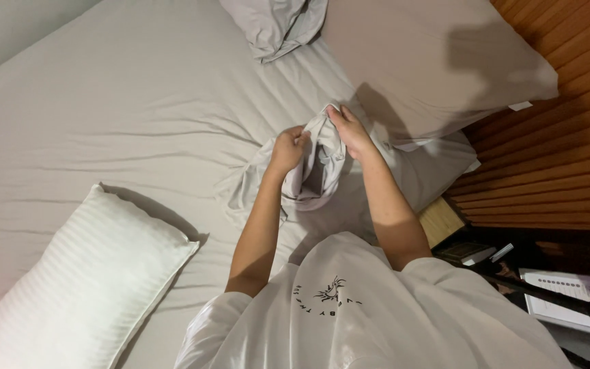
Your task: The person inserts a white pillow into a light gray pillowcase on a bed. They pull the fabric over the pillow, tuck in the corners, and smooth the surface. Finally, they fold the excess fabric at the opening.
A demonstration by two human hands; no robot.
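both hands, left hand (288, 147) and right hand (349, 130), pinched the grey pillowcase (312, 171) opening shut-fisted; loose fabric could have slipped and bunched.

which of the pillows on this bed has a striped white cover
The striped white pillow at the lower left, lying apart from the hands. The large pillow by the wooden headboard is plain grey.

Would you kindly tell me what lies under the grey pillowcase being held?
Under the grey pillowcase, gripped by the left hand and right hand, lies the bed sheet. Its inside is dark, so any contents stay hidden.
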